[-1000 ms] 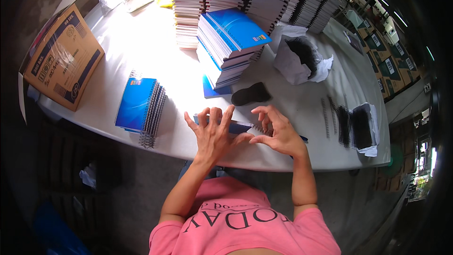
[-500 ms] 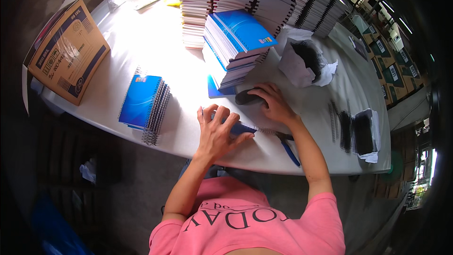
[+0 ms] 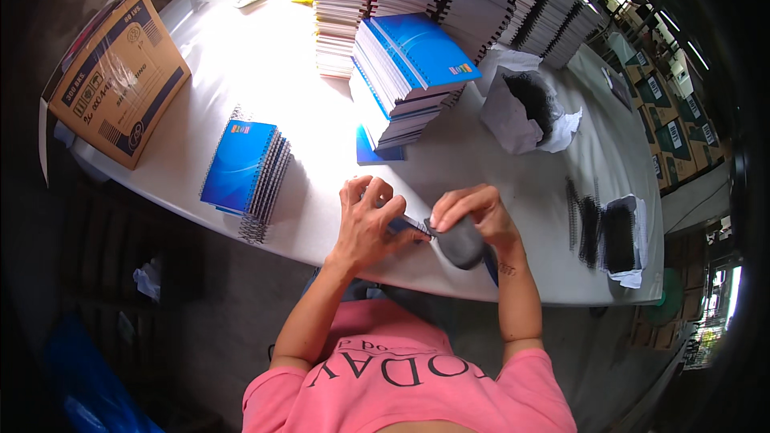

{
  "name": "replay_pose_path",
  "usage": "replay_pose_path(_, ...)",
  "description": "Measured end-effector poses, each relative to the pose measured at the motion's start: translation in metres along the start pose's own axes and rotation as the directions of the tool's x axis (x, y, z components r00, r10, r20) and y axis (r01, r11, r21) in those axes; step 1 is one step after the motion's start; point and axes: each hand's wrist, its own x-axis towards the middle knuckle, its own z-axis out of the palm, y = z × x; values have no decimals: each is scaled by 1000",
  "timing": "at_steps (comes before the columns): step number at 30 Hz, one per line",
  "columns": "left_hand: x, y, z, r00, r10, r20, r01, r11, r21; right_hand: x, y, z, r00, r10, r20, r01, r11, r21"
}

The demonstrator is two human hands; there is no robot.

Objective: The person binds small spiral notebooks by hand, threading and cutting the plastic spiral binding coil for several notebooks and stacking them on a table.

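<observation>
Left hand (image 3: 367, 220) bent over a blue notebook (image 3: 398, 225), gripping it by the near edge of the bench (image 3: 553, 273); right hand (image 3: 481, 215) pinches a dark oval pad (image 3: 463, 245) at its right end. I judge: pad work on the binding. Next move calls for a steady left hold.

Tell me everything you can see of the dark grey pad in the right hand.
The dark grey pad looks matte and smooth, its material unclear. Its broad, rounded end points toward the person; the right hand grips it near the other end. It is over the white table, right of the left hand; whether it touches the table is unclear.
</observation>
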Motion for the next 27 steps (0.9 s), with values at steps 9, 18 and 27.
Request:
replay_pose_path(9, 3, -2, -2, 1000, -5, 3, 6, 997, -74, 12, -10, -7, 956, 248, -156, -292, 853, -433)
replay_pose_path(18, 8, -5, 0, 1000, -10, 18, 12, 991, -136, 3, 1, -1, 997, -41, -71, 41, 999, -3)
replay_pose_path(27, 11, -6, -2, 998, 3, 60, 6, 988, -152, -1, 10, 13, 978, -131, -163, 71, 941, -331)
